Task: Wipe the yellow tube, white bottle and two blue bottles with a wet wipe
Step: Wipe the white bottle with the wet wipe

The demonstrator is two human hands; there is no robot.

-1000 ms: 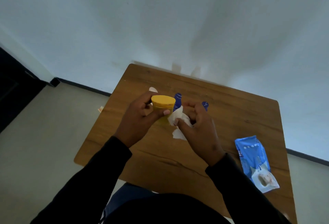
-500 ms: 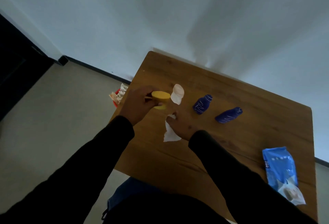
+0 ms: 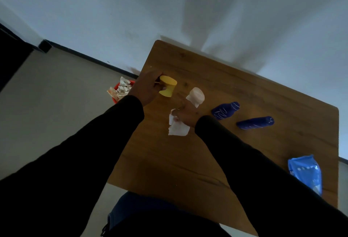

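The tube (image 3: 168,88) is a flat, plain yellow, cap and body alike. The bottle (image 3: 195,96) beside it is off-white with a faint pinkish cast. Both remaining bottles are deep blue with thin white scribbled markings: zigzag lines on the nearer blue bottle (image 3: 225,110), fainter strokes on the farther blue bottle (image 3: 255,123). The wet wipe (image 3: 178,127) is plain white. The surface (image 3: 235,89) is warm brown wood grain with darker streaks. The wipe packet (image 3: 306,172) is bright blue with small white dots and print. The sleeves (image 3: 98,142) are black. The bin (image 3: 122,90) is red-orange, stuffed with white crumpled paper.
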